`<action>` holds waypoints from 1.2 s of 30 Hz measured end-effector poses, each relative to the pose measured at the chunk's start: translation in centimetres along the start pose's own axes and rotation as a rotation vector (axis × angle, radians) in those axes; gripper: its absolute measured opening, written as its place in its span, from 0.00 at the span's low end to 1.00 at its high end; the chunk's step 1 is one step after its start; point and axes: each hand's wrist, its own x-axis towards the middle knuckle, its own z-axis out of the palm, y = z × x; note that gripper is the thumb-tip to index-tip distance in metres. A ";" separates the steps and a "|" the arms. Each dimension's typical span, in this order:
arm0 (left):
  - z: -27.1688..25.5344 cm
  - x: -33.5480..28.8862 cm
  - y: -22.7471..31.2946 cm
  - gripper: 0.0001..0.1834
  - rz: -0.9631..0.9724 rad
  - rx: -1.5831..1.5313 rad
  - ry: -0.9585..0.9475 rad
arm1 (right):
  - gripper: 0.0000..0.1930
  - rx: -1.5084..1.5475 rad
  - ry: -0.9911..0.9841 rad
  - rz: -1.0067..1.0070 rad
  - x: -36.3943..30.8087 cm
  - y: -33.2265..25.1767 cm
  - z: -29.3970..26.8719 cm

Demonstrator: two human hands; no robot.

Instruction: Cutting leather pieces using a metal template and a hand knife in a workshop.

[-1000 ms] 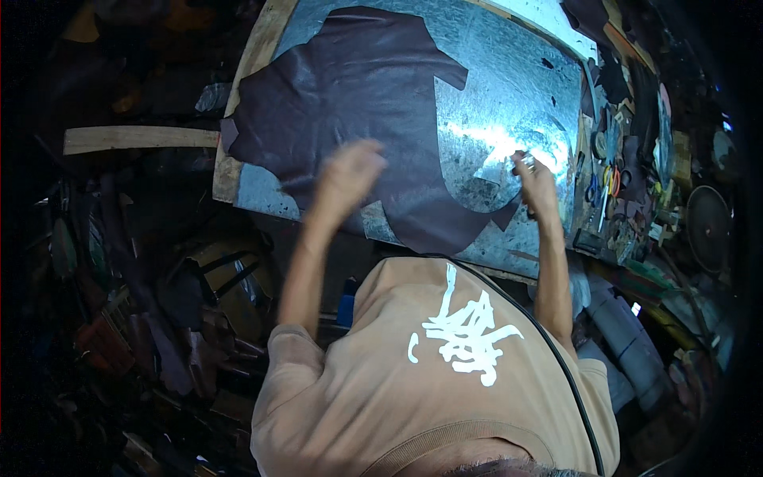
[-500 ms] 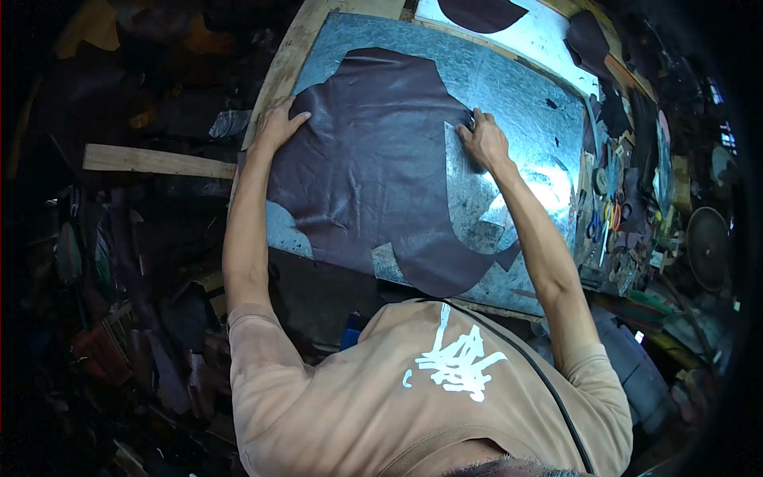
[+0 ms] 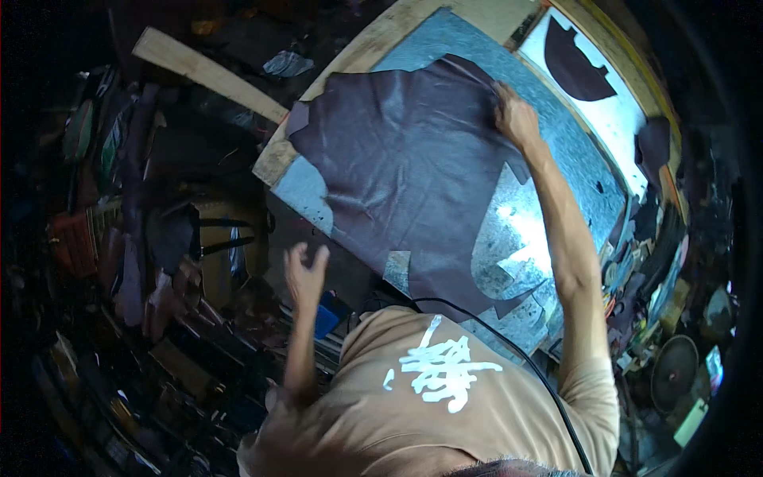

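Dark brown leather, a big irregular hide (image 3: 405, 171) with notches already cut out of its near edge, is lying spread flat across the grey speckled cutting sheet (image 3: 572, 151) on your bench (image 3: 274, 159). It looks soft and limp, fairly light, and its faint sheen suggests it will slide easily over the sheet; it will probably sag and fold if you lift it by one point, so the edges and corners are the best places to take hold, ideally two spread well apart.

Your right hand (image 3: 517, 119) is lying on the far right corner of the hide, fingers curled down over the edge; it seems to be pinching or pressing the leather there, though you cannot tell which from this angle. Your left hand (image 3: 306, 270) is hanging in the air off the near left side of the bench, fingers spread and loosely open, holding nothing, just clear of the hide's near edge.

Beyond the hide, a bright white panel (image 3: 612, 111) is carrying a dark half-round offcut (image 3: 574, 63). A pale wooden plank (image 3: 207, 73) is jutting out past the left corner, and a black cable (image 3: 509, 342) is running across your tan shirt (image 3: 445, 405). Cluttered scraps and tools are crowding both sides.
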 end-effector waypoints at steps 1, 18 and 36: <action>1.1 -2.8 -3.1 0.36 -0.188 -0.091 -0.031 | 0.27 -0.013 -0.020 -0.082 2.4 -1.0 0.1; -8.3 3.1 4.8 0.14 0.287 -0.004 -0.528 | 0.15 -0.162 -0.308 -0.122 6.4 -2.0 -13.1; 5.2 23.7 60.8 0.37 1.637 0.823 0.470 | 0.17 1.245 0.119 1.120 -28.0 -15.6 -7.9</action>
